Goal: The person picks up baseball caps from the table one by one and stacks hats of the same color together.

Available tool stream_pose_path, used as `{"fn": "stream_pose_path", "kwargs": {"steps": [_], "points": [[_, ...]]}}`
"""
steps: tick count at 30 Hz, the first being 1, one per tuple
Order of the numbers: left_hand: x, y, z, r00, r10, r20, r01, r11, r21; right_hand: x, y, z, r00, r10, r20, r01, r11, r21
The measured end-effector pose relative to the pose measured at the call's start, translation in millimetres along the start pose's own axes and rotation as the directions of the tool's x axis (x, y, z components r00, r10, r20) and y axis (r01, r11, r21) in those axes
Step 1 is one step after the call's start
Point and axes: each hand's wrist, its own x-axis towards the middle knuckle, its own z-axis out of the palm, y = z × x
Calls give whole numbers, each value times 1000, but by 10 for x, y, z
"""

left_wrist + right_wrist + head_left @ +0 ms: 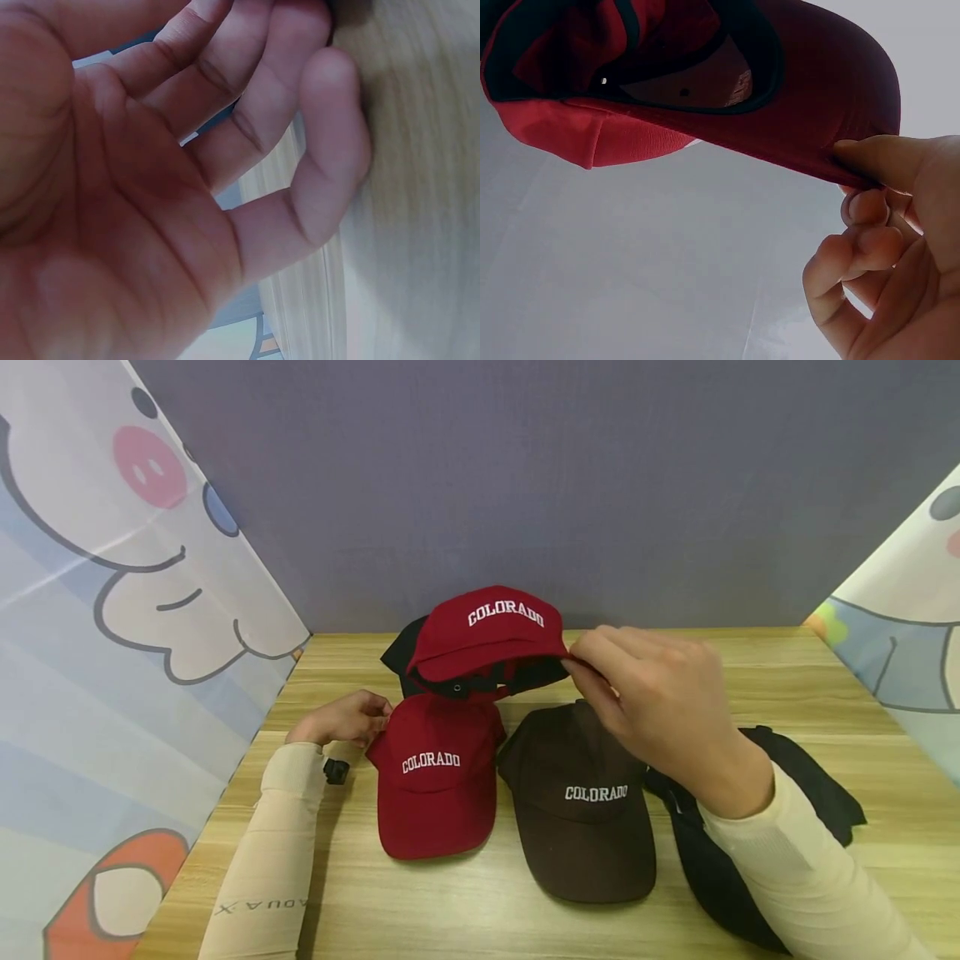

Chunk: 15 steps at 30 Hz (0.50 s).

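Raised red cap [487,635]: held above the far worktop [442,910] — brim clamped by fingers of the right hand [663,697]
Lower red cap [435,785]: laid nearer, left edge touched by the left hand [347,720] — finger grip cannot be told

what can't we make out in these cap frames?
- Black fabric at right, head view: right forearm crosses it; any lettering is hidden.
- Black item behind the raised red cap, head view: mostly covered by that cap.
- Left hand, left wrist view: top edge cuts off some fingertips; its contact isn't visible there.
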Motion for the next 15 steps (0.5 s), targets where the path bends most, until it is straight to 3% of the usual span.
{"fn": "stream_pose_path", "kwargs": {"steps": [9,15], "points": [[-13,4,1,1000,-2,-1,2,1000,-9,-40,-57,8,997,15,-70,-10,998,59],[-1,-9,0,1000,-3,4,3,1000,-3,-52,-111,-32,997,17,-73,-10,997,82]]}}
